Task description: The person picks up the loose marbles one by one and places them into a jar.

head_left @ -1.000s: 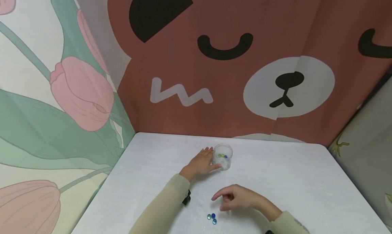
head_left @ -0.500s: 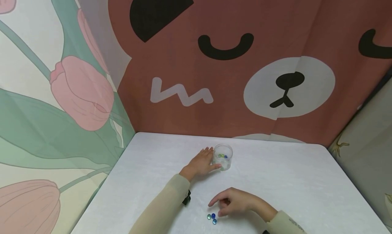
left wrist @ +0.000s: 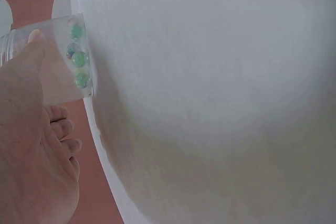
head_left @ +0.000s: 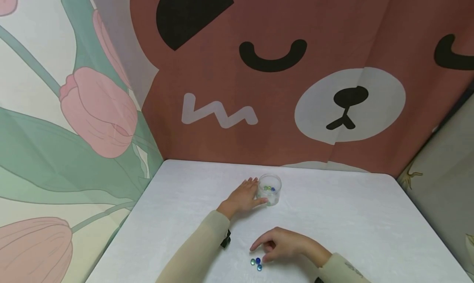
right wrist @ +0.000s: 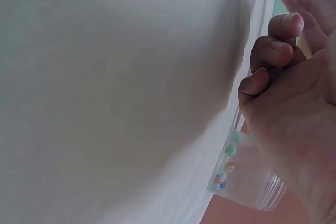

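My left hand (head_left: 242, 196) lies beside a clear plastic jar (head_left: 275, 198); its thumb touches the near side, and its other fingers stretch along the left side. Inside the jar are several glass marbles (left wrist: 79, 59), green ones among them. My right hand (head_left: 286, 244) hovers low over the table with index finger and thumb apart and the other fingers curled inward. It holds nothing. Just left of its thumb tip lie three marbles: a green marble (head_left: 253, 261), a dark blue marble (head_left: 258, 260) and a lighter blue marble (head_left: 259, 267). At the right wrist view's top edge, marbles are partly cut off.
The white table (head_left: 352, 209) reaches back to a brown bear-print cloth (head_left: 222, 147). A tulip-print cloth (head_left: 100, 110) hangs on the left and a grey cloth (head_left: 448, 168) on the right. A black strap (head_left: 226, 239) shows at the left wrist.
My right hand has come down and to the left, towards the three marbles, and then slowed beside them. The left hand, the jar and the marbles keep their places.
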Demonstrator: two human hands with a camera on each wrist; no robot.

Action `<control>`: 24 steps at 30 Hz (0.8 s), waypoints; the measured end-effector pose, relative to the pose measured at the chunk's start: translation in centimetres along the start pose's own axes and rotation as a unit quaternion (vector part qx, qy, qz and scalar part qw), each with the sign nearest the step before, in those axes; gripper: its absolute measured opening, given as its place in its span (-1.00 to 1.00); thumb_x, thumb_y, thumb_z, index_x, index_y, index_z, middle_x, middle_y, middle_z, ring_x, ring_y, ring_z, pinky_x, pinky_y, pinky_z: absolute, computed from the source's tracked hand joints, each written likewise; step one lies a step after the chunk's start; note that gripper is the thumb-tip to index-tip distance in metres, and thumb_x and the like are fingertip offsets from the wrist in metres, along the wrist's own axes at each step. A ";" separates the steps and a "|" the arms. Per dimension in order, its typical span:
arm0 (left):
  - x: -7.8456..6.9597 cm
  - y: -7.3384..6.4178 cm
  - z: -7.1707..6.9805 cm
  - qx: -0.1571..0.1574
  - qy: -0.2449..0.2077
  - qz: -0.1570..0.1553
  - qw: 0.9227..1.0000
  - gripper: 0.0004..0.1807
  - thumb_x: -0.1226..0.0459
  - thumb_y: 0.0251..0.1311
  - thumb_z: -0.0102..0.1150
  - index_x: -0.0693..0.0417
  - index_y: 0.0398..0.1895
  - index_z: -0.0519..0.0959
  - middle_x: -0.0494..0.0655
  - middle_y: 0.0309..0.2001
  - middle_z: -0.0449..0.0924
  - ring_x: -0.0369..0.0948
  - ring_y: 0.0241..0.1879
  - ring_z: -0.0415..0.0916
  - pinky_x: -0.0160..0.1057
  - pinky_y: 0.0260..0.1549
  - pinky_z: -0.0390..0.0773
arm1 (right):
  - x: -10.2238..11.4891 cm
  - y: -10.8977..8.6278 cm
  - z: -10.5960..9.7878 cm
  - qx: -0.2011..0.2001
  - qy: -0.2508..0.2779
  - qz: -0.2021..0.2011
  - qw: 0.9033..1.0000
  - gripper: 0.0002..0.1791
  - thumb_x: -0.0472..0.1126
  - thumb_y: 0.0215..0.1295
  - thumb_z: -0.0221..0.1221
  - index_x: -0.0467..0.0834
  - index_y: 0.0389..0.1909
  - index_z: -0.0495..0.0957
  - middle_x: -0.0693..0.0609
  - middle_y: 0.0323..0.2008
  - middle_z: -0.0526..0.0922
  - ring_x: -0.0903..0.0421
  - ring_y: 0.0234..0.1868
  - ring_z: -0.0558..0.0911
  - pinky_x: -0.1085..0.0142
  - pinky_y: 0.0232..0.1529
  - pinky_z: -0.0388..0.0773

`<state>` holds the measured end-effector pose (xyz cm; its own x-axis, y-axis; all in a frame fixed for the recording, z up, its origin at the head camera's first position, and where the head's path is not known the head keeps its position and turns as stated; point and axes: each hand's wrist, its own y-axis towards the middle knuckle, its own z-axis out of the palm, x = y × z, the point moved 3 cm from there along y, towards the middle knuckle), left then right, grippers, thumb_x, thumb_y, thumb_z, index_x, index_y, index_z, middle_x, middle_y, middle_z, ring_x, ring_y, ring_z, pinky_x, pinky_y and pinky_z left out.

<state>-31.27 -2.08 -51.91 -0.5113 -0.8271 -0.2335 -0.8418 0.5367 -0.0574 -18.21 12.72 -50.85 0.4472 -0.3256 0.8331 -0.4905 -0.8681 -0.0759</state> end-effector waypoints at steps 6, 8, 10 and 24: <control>0.1 0.1 0.1 0.000 -0.005 0.001 1.000 0.04 -0.40 0.38 -0.24 0.21 0.60 0.05 0.04 0.61 0.00 -0.06 0.61 -0.12 -0.20 0.59 -0.14 | 0.1 0.4 0.1 0.006 -0.031 -0.007 0.999 -0.65 -0.27 0.26 0.37 -0.09 0.08 0.69 0.32 -0.57 0.37 0.50 -0.55 0.31 0.63 -0.47 0.33; 0.1 0.1 0.1 0.000 -0.008 0.000 1.000 0.04 -0.40 0.38 -0.24 0.22 0.60 0.06 0.04 0.61 0.00 -0.06 0.61 -0.12 -0.20 0.59 -0.14 | 0.2 0.4 0.1 0.007 -0.037 -0.007 0.999 -0.65 -0.28 0.26 0.37 -0.07 0.08 0.70 0.31 -0.58 0.37 0.50 -0.55 0.31 0.62 -0.47 0.33; 0.1 0.0 0.0 0.001 -0.010 -0.001 1.000 0.04 -0.40 0.38 -0.24 0.22 0.60 0.05 0.04 0.61 0.00 -0.06 0.61 -0.12 -0.20 0.59 -0.13 | 0.2 0.5 0.2 0.008 -0.037 -0.001 0.999 -0.64 -0.28 0.25 0.38 -0.05 0.07 0.70 0.31 -0.58 0.38 0.49 -0.55 0.31 0.61 -0.48 0.33; 0.0 0.0 0.0 0.002 -0.007 -0.002 1.000 0.04 -0.41 0.37 -0.23 0.21 0.60 0.06 0.03 0.61 0.00 -0.06 0.61 -0.11 -0.20 0.59 -0.13 | 0.1 1.2 0.5 0.025 -0.058 0.014 0.998 -0.69 -0.29 0.20 0.39 0.02 -0.03 0.75 0.33 -0.59 0.40 0.47 -0.57 0.32 0.60 -0.48 0.35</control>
<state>-31.27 -2.09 -51.93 -0.5050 -0.8270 -0.2470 -0.8433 0.5337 -0.0629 -18.38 11.46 -51.16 0.5188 -0.3888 0.7613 -0.4670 -0.8749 -0.1285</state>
